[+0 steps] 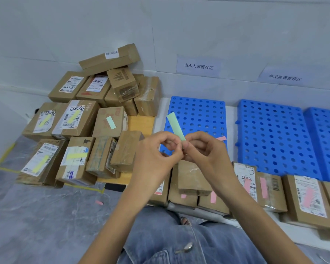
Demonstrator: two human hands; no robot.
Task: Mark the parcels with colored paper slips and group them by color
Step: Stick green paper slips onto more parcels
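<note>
Marking step, approx. midway: L hand (156,147) and R hand (204,147) meet in front of the blue pallet (198,111), each pinching the lower end of a green slip (175,125), prob. readying it to stick. The slip tilts up-left, not on any parcel yet. Next: press it flat on an unmarked one, e.g. the bare box (126,149) beside the L hand, then group w/ the green-marked parcel (103,119), apart from the yellow lot (86,119) and pink lot (291,197).
</note>
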